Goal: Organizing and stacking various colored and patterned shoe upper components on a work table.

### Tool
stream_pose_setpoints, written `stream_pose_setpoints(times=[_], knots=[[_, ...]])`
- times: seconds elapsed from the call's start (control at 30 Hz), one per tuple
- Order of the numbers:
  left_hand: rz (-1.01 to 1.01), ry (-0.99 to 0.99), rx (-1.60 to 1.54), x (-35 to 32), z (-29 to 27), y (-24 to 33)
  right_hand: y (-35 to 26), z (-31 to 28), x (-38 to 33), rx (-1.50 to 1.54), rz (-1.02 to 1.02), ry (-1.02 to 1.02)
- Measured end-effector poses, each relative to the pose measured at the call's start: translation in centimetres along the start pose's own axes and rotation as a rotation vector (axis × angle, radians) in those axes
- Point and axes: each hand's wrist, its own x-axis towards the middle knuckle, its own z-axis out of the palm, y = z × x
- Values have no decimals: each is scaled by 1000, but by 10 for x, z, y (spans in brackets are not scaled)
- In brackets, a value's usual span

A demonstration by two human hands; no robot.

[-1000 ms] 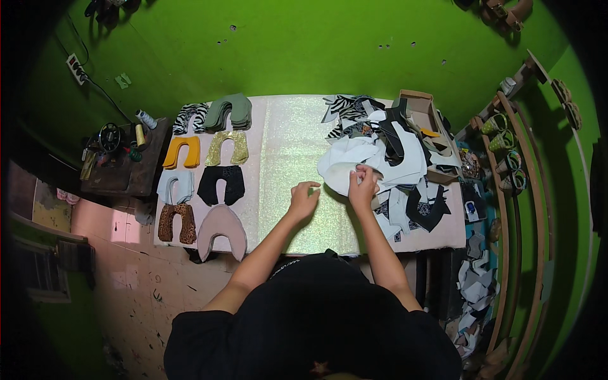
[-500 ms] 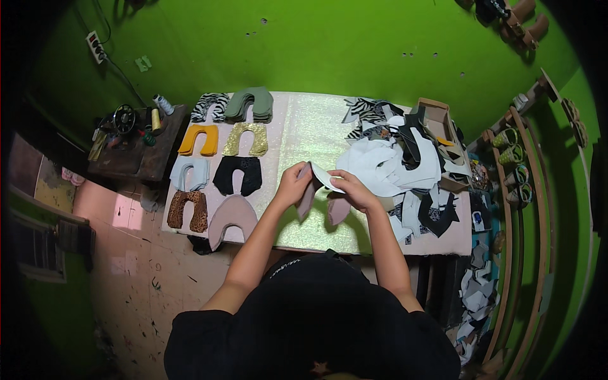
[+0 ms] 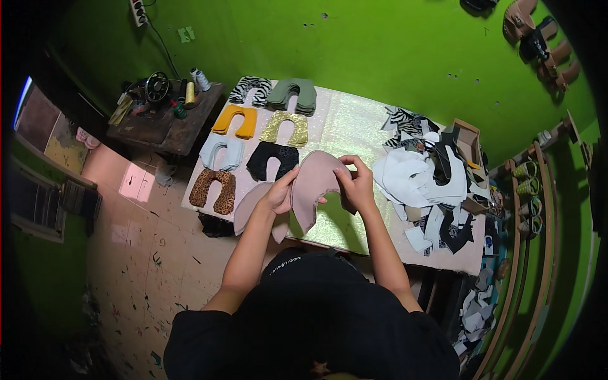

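Note:
Both hands hold a dusty-pink U-shaped shoe upper piece [image 3: 311, 172] above the table, its smooth pink face turned up. My left hand [image 3: 278, 194] grips its left edge, fingers hidden partly beneath. On the right side my right hand [image 3: 357, 185] pinches the other arm of the U between thumb and fingers. Another pink upper piece [image 3: 249, 206] lies at the table's front left, partly covered by my left hand and wrist. Just beyond are stacks of black lace-patterned uppers [image 3: 265, 158], gold uppers [image 3: 273, 126] and leopard-print uppers [image 3: 204, 185].
White, black and zebra-print scraps [image 3: 411, 177] cover the table's right side, by a cardboard box [image 3: 467, 136]. Green uppers [image 3: 297, 92] stand at the back. A sewing machine [image 3: 155, 88] sits left; a rack with green sandals [image 3: 525, 187] stands right.
The pink piece was bent with its white underside showing; now it is opened out, pink face up. Both hands have shifted, and the view has swung left.

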Motion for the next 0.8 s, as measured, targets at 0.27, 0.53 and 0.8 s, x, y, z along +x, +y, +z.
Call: stream_pose_setpoints(times=[0.27,0.53,0.8], knots=[[40,51,-73,-32,-17,8,0,43,1,-179,-469,251],[299,555,-33,-52,-50,13,2,76,-2,210,-344,78],[661,921,85,-101,-101,42,-9,70,8,-269,-64,42]])
